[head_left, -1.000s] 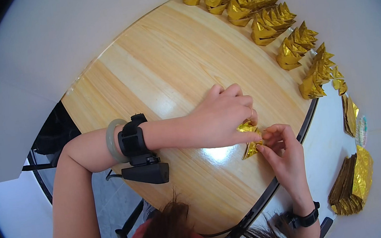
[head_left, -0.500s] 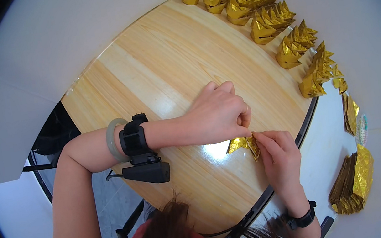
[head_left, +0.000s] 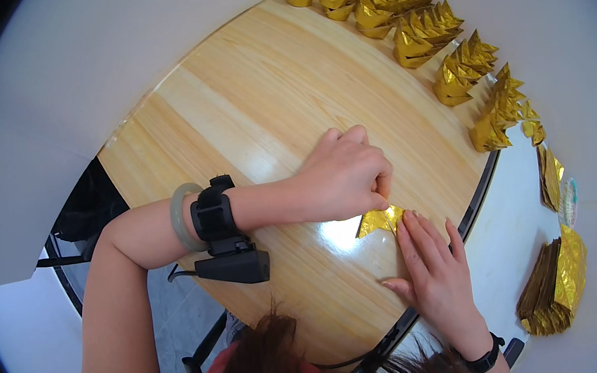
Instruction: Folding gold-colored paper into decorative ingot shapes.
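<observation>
A small piece of folded gold foil paper (head_left: 374, 222) lies on the wooden table under my hands. My left hand (head_left: 348, 174) is curled closed at its far edge, thumb and fingers pinching the paper there; the fingertips are partly hidden. My right hand (head_left: 433, 263) lies flat, fingers stretched out and thumb apart, its fingertips pressing on the paper's right side and covering part of it. A crease runs up the visible paper next to those fingertips.
Rows of folded gold paper ingots (head_left: 425, 34) stand along the table's far right edge. On a white surface at right lie a fanned stack of gold paper sheets (head_left: 569, 268), a smaller gold stack (head_left: 547, 176) and a clear packet (head_left: 570, 203). The wooden table (head_left: 227, 105) has a dark rim.
My right hand has gone from a pinch on the paper to lying flat, its fingers and thumb spread. My left hand keeps nearly the same place. The paper's right part now lies flatter.
</observation>
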The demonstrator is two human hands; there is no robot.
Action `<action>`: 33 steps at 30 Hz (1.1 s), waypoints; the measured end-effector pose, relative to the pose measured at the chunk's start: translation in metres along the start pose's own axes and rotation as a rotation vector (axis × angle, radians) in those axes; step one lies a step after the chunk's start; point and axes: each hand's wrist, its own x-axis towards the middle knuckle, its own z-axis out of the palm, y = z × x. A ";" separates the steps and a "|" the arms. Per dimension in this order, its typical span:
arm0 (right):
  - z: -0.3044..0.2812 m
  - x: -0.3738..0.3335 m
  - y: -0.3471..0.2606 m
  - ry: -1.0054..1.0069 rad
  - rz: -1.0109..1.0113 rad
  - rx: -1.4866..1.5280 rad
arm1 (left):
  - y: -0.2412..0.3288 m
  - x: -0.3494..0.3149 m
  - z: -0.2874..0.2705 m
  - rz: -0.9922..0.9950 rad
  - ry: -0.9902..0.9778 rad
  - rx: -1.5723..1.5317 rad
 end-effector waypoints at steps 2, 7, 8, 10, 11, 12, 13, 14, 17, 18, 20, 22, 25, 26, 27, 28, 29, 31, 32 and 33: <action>-0.004 -0.003 0.000 -0.042 0.000 -0.002 | 0.000 0.000 0.000 0.004 0.008 -0.004; -0.011 -0.013 0.000 -0.103 -0.018 -0.049 | -0.001 0.001 -0.002 0.002 -0.020 0.003; -0.013 -0.013 0.000 -0.103 -0.016 -0.051 | -0.001 0.002 -0.003 0.005 -0.019 0.002; -0.018 -0.013 0.000 -0.137 -0.005 0.019 | -0.002 0.001 -0.004 -0.001 -0.033 -0.002; -0.021 -0.012 0.002 -0.136 -0.008 0.019 | -0.002 0.001 -0.005 -0.003 -0.030 -0.001; -0.026 -0.012 0.007 -0.125 -0.046 0.055 | -0.001 0.001 -0.005 -0.011 -0.037 0.005; -0.028 -0.011 0.011 -0.114 -0.085 0.091 | -0.001 0.001 -0.005 -0.019 -0.044 0.012; -0.028 -0.008 0.011 -0.115 -0.088 0.091 | -0.001 0.001 -0.006 -0.022 -0.042 0.011; -0.028 0.003 0.009 0.070 0.032 0.238 | 0.002 0.003 -0.007 -0.015 -0.070 0.017; -0.025 0.013 0.006 0.142 0.047 0.234 | 0.001 0.003 -0.006 -0.007 -0.062 0.015; -0.019 0.025 0.003 0.215 0.054 0.231 | -0.002 0.002 -0.005 -0.005 -0.049 0.016; -0.010 0.034 0.003 0.246 0.047 0.239 | -0.007 0.000 -0.003 0.020 -0.051 -0.023; -0.002 0.032 0.009 0.247 0.047 0.223 | -0.007 0.001 -0.008 0.036 -0.115 -0.049; 0.000 0.031 0.010 0.242 0.043 0.224 | -0.007 0.002 -0.009 0.032 -0.112 -0.052; 0.001 0.031 0.011 0.264 0.039 0.228 | -0.008 0.002 -0.011 0.045 -0.133 -0.059; 0.001 0.030 0.011 0.286 0.036 0.232 | -0.009 0.002 -0.012 0.058 -0.154 -0.065; 0.002 0.030 0.010 0.283 0.035 0.235 | -0.009 0.002 -0.012 0.054 -0.155 -0.067; 0.003 0.031 0.006 0.329 0.081 0.260 | -0.008 0.002 -0.013 0.050 -0.164 -0.074; 0.003 0.031 0.005 0.329 0.083 0.260 | -0.008 0.003 -0.013 0.051 -0.165 -0.074; 0.004 0.032 0.004 0.368 0.073 0.212 | -0.007 0.003 -0.013 0.048 -0.169 -0.072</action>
